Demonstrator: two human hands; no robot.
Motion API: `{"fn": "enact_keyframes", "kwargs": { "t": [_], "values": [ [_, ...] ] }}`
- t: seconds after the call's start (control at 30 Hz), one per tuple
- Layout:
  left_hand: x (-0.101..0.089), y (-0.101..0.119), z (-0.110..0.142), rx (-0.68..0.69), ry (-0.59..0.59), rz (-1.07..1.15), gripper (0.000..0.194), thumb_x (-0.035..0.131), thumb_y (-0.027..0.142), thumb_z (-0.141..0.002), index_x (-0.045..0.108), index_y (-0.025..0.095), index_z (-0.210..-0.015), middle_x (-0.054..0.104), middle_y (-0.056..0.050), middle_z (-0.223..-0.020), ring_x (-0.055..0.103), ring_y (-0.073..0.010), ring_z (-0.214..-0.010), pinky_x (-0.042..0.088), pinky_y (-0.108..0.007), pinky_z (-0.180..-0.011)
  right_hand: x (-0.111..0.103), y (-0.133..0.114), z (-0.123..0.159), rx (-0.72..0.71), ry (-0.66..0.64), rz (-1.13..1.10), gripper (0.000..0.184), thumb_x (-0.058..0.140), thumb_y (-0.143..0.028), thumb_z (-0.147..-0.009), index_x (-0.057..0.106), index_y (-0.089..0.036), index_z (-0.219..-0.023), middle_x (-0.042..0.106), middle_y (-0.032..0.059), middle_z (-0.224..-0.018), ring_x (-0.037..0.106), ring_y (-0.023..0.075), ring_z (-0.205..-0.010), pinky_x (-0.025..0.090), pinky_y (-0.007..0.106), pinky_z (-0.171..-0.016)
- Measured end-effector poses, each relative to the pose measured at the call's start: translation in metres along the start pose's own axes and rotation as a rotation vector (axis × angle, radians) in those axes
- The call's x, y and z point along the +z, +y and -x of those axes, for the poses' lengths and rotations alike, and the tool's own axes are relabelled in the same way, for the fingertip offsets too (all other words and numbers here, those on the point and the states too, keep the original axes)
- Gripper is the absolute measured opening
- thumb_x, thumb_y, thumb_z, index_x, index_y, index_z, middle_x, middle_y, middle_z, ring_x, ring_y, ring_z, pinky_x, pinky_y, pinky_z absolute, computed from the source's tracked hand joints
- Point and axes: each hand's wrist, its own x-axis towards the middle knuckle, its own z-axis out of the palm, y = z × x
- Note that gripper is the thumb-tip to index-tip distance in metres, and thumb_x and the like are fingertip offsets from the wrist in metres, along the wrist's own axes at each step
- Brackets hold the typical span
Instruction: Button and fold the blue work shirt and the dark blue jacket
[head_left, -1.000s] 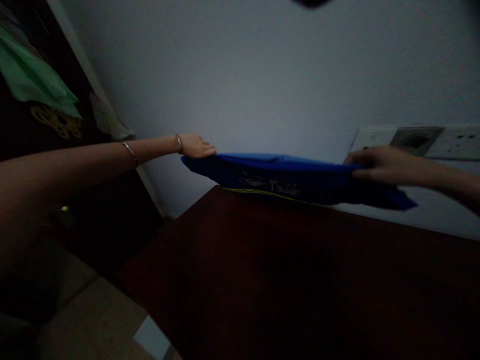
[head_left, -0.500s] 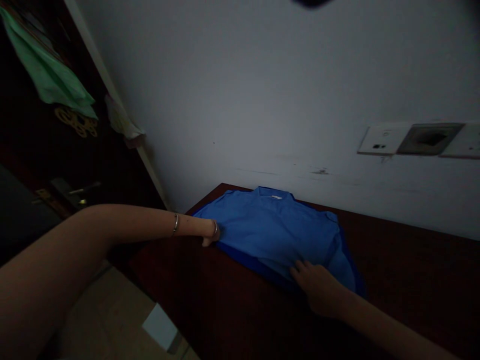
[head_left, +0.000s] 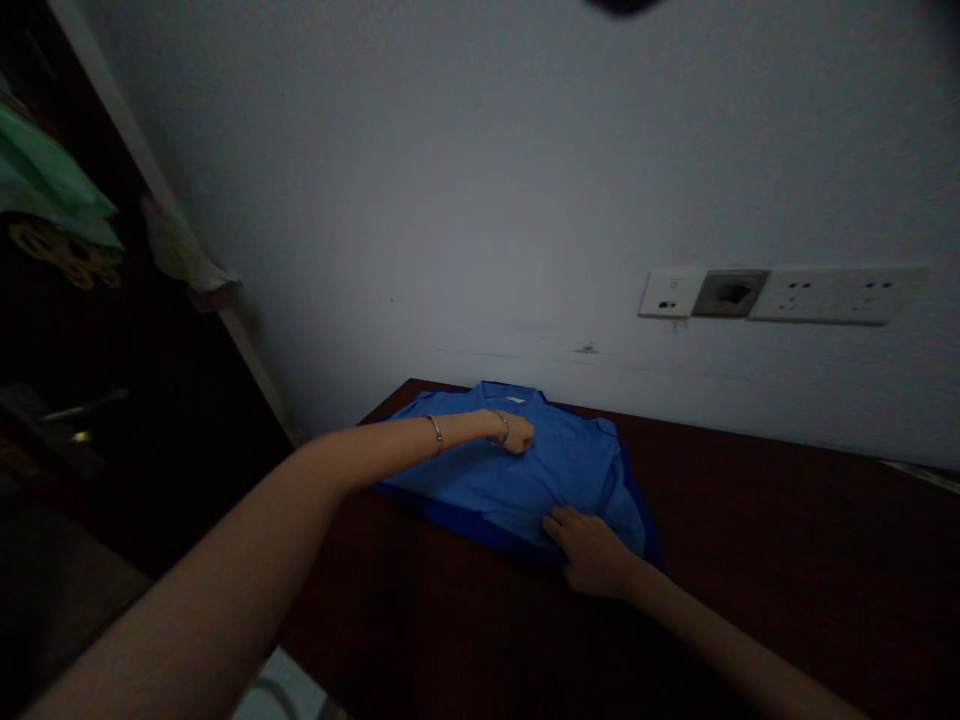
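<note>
- Dim, pale wall behind a dark red tabletop; the blue shirt lies spread on it, near the wall.
- Left hand, at the shirt's left edge half a second ago, is now over its middle, fingers curled, arm reaching across.
- Right hand stays at the near edge, fingers on cloth; whether either hand grips it, I cannot tell.

In dim light, a pale, scuffed wall carries a row of sockets above a dark reddish-brown table, while at left a pale frame edges a dark door with a metal handle and green cloth hanging above it
</note>
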Motion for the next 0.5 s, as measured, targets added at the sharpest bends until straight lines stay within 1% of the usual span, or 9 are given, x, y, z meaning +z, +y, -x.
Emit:
{"fn": "enact_keyframes", "kwargs": {
  "t": [0.03,0.07,0.17,0.23,0.3,0.37,0.43,0.47,0.5],
  "values": [
    [0.004,0.012,-0.010,0.056,-0.030,0.011,0.014,0.055,0.011,-0.057,0.066,0.015,-0.065,0.067,-0.007,-0.068,0.059,-0.0171,-0.061,0.046,-0.024,-0.059,0.001,-0.001,0.001,0.006,0.009,0.002,0.043,0.048,-0.016,-0.059,0.053,-0.015,-0.101,0.055,0.0124,-0.103,0.052,0.0261,-0.093,0.042,0.035,-0.072],
    [0.009,0.024,-0.019,0.071,-0.037,0.039,0.016,0.054,0.011,-0.057,0.066,0.015,-0.067,0.067,-0.007,-0.069,0.059,-0.0167,-0.059,0.045,-0.024,-0.057,0.003,-0.002,0.002,0.013,0.017,0.006,0.043,0.048,-0.016,-0.059,0.053,-0.015,-0.102,0.055,0.0127,-0.103,0.052,0.0263,-0.093,0.042,0.035,-0.073],
    [0.029,0.052,-0.041,-0.093,0.020,0.179,0.017,0.051,0.013,-0.062,0.066,0.013,-0.070,0.067,-0.009,-0.069,0.060,-0.0175,-0.058,0.045,-0.024,-0.054,0.004,-0.006,0.004,0.039,0.015,0.019,0.044,0.049,-0.016,-0.060,0.052,-0.014,-0.104,0.054,0.0138,-0.105,0.051,0.0269,-0.094,0.042,0.036,-0.074],
    [0.043,0.062,-0.049,-0.179,0.085,0.207,0.021,0.048,0.015,-0.066,0.067,0.011,-0.075,0.067,-0.013,-0.078,0.063,-0.0203,-0.068,0.046,-0.025,-0.058,-0.002,-0.007,0.006,0.045,-0.019,0.023,0.048,0.052,-0.018,-0.060,0.051,-0.013,-0.108,0.052,0.0153,-0.108,0.051,0.0278,-0.096,0.042,0.037,-0.076],
    [0.052,0.064,-0.052,-0.246,0.165,0.224,0.026,0.045,0.017,-0.070,0.066,0.010,-0.083,0.066,-0.017,-0.090,0.062,-0.0229,-0.083,0.046,-0.025,-0.064,-0.014,-0.005,0.006,0.030,-0.116,-0.006,0.052,0.058,-0.021,-0.058,0.051,-0.011,-0.109,0.052,0.0167,-0.110,0.051,0.0285,-0.096,0.042,0.037,-0.075],
    [0.058,0.061,-0.050,-0.313,0.249,0.259,0.030,0.042,0.018,-0.073,0.065,0.011,-0.090,0.064,-0.017,-0.098,0.060,-0.0231,-0.092,0.046,-0.024,-0.068,-0.034,0.003,0.005,0.003,-0.278,-0.115,0.051,0.061,-0.026,-0.059,0.053,-0.012,-0.107,0.056,0.0140,-0.105,0.055,0.0258,-0.091,0.044,0.034,-0.071],
    [0.061,0.056,-0.046,-0.366,0.309,0.302,0.031,0.039,0.017,-0.075,0.064,0.011,-0.093,0.065,-0.016,-0.096,0.060,-0.0212,-0.092,0.045,-0.022,-0.067,-0.058,0.020,0.002,-0.014,-0.444,-0.318,0.042,0.059,-0.030,-0.065,0.056,-0.015,-0.105,0.061,0.0073,-0.095,0.058,0.0199,-0.082,0.045,0.029,-0.067],
    [0.063,0.053,-0.045,-0.389,0.333,0.328,0.032,0.038,0.015,-0.076,0.064,0.012,-0.095,0.065,-0.015,-0.093,0.061,-0.0198,-0.089,0.045,-0.021,-0.066,-0.070,0.031,-0.001,-0.011,-0.502,-0.435,0.040,0.057,-0.030,-0.068,0.056,-0.016,-0.105,0.063,0.0055,-0.091,0.059,0.0174,-0.080,0.045,0.026,-0.066],
    [0.064,0.051,-0.044,-0.411,0.354,0.356,0.033,0.037,0.014,-0.077,0.063,0.012,-0.096,0.066,-0.014,-0.090,0.062,-0.0183,-0.085,0.045,-0.020,-0.064,-0.080,0.045,-0.004,0.013,-0.521,-0.541,0.039,0.054,-0.030,-0.071,0.055,-0.015,-0.107,0.063,0.0055,-0.089,0.059,0.0162,-0.079,0.044,0.025,-0.064]
  ]
}}
